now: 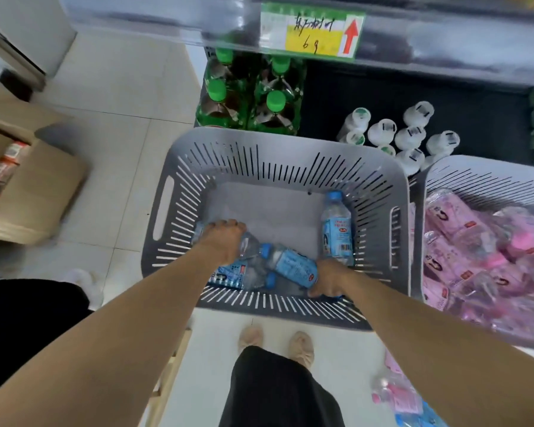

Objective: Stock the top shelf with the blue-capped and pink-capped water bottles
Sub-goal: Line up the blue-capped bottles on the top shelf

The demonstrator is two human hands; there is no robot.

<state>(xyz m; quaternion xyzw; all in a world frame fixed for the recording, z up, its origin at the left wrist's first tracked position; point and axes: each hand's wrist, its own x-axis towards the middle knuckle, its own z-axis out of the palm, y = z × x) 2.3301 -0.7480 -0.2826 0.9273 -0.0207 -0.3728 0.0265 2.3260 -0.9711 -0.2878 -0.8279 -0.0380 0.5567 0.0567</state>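
Two hands reach down into a grey basket of water bottles.
The left hand (pixel 224 241) has its fingers curled over a clear plastic blue-capped water bottle (pixel 248 241) that lies flat. The right hand (pixel 329 280) bends its fingers round something blue by the front wall, but most of it is hidden, so I cannot tell what it grips. I count four blue-capped bottles in the grey slotted plastic basket (pixel 290 155): one held, two lying crossed, one leaning by the right wall. A second grey basket (pixel 475 177) just beside it holds pink water bottles (pixel 463 241), too blurry to count. Behind stand four green-capped soda bottles (pixel 250 97) and about nine small white bottles (pixel 410 137). A shelf edge with a yellow price tag (pixel 312 29) hides what is above.
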